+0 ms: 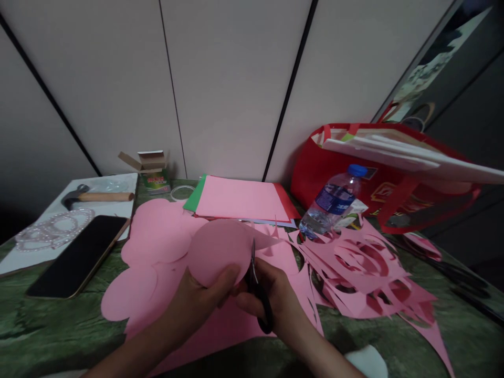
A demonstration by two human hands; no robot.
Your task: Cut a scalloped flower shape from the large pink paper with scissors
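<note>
A round piece of pink paper (220, 249) is pinched at its lower edge by my left hand (208, 294). My right hand (277, 294) grips black-handled scissors (262, 302), whose blades stand upright at the circle's right edge. A pointed strip of pink paper (268, 240) juts out to the right behind the blades. Whether the strip still joins the circle is hard to see. Beneath my hands lie pink paper sheets (220, 336), with several cut pink circles (159, 231) to their left.
Pink offcuts (362, 268) are heaped at the right, beside a leaning water bottle (333, 202) and a red bag (315, 163). Coloured paper (240, 197) lies at the back. A phone (81, 257), hammer (102, 196), beads (59, 228) and small box (155, 173) occupy the left.
</note>
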